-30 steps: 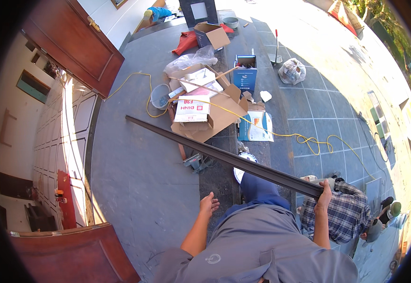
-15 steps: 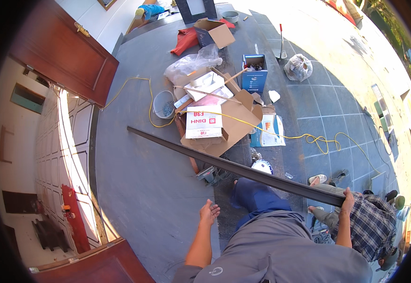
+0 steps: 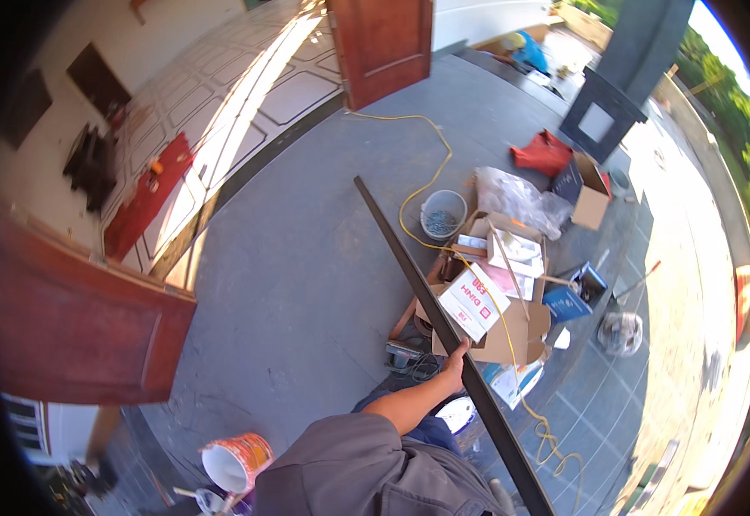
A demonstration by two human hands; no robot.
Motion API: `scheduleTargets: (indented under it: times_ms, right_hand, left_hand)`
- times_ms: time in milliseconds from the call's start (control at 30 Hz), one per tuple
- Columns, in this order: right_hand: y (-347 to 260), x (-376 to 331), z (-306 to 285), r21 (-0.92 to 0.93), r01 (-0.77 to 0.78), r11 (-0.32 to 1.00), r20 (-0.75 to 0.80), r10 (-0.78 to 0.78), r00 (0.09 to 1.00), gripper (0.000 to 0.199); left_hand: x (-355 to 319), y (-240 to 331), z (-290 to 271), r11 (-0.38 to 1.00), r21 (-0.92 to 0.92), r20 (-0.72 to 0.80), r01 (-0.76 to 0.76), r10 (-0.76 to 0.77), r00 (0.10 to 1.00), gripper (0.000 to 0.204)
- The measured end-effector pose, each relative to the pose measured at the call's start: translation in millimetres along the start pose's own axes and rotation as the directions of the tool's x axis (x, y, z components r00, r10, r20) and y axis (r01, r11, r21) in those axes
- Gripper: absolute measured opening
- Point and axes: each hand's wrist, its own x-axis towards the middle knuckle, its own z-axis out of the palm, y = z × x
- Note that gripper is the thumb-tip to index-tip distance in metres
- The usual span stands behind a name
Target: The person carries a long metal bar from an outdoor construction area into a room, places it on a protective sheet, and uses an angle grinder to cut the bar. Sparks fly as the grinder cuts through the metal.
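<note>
A long, straight dark-brown bar point(image 3: 493, 417) runs slantwise from the middle of the grey floor to the lower edge of the head view. My left hand point(image 3: 452, 368) is closed around it, thumb and fingers at its side, with the forearm reaching up from the lower middle. The bar's far end hangs over the floor, and its near end is cut off by the picture's edge. My right hand is out of view. Beyond my left hand lies a white box with red print point(image 3: 474, 303), on opened cardboard point(image 3: 513, 337).
A pail of small fasteners point(image 3: 444, 196) stands by the yellow cord point(image 3: 427, 185). A corded power tool point(image 3: 403, 354) lies left of the bar. An orange-and-white bucket point(image 3: 250, 449) is at lower left, near an open red-brown door point(image 3: 82, 314). A person in blue point(image 3: 530, 53) crouches far back.
The view has swung left. My left hand, empty and off the bar before, now grips it. My right hand, which held the bar's near end, has gone out of view.
</note>
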Motion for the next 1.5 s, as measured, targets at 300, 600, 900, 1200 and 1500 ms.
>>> scheduleTargets:
  times_ms: [300,600,900,1200,1500]
  right_hand:
    - [-213,109,81,-0.216,0.527,0.822,-0.247,-0.568,0.785,0.037]
    - [-482,162,188,-0.325,0.748,0.579,-0.339,-0.809,0.480,0.031]
    - [-880,66,367,0.248,0.806,0.538,-0.432,-0.683,0.589,0.038]
    - [-1246,-96,458,0.696,0.539,0.475,-0.262,-0.530,0.806,0.047]
    - [-1556,-198,573,0.576,0.604,0.551,-0.131,-0.667,0.733,0.054]
  left_hand:
    - [-103,154,-1,0.945,-0.326,0.241,-0.032,0.116,0.963,0.061]
    - [-131,430,-103,0.825,-0.558,0.112,-0.094,0.186,0.976,0.059]
    - [-174,671,-183,0.629,-0.742,0.070,-0.234,0.418,0.906,0.046]
    - [-129,862,-239,0.396,-0.871,-0.053,-0.292,0.514,0.856,0.038]
    - [-148,1070,-285,0.065,-0.927,-0.274,-0.370,0.556,0.785,0.040]
